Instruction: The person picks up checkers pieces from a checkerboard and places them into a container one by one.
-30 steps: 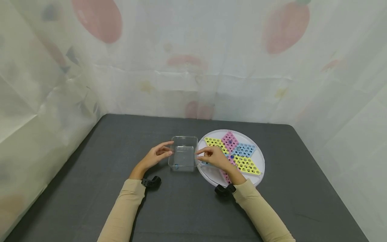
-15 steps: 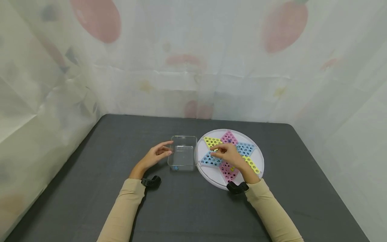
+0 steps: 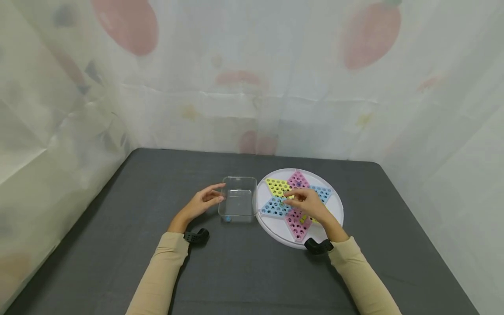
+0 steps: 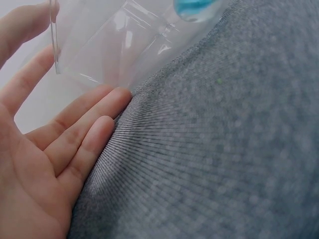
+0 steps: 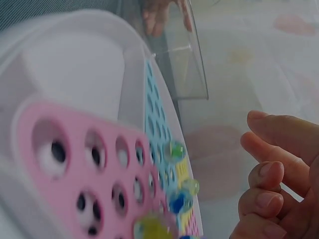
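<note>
- Head view shows two hands on a dark grey table (image 3: 118, 245). A second ago the right hand (image 3: 311, 204) was at the edge of the clear plastic box (image 3: 238, 199). Now it has moved to 3 o'clock and is over the middle of the round white marble board with the pink, blue and yellow star (image 3: 271, 234).
- I think that means one marble has been dropped off and the hand is going for another.
- The right hand's fingers (image 5: 279, 137) are bent a little, with the thumb and first finger close together, just above the small glass marbles (image 5: 175, 150) in the holes. I cannot tell if they touch one yet.
- The left hand (image 3: 201, 203) has not moved. It is at 9 o'clock from the box, and its straight fingers (image 4: 84, 112) rest on the box's side wall and on the table.
- One small blue marble (image 4: 193, 7) lies inside the box, in the near left corner.
- The box stands upright with its open side up. Its long side runs from 12 o'clock to 6 o'clock, away from the person, and it sits just beside the board, at 9 o'clock from it.
- The board lies flat. One pink star point (image 3: 298, 177) aims at 12 o'clock and another at 6 o'clock.
</note>
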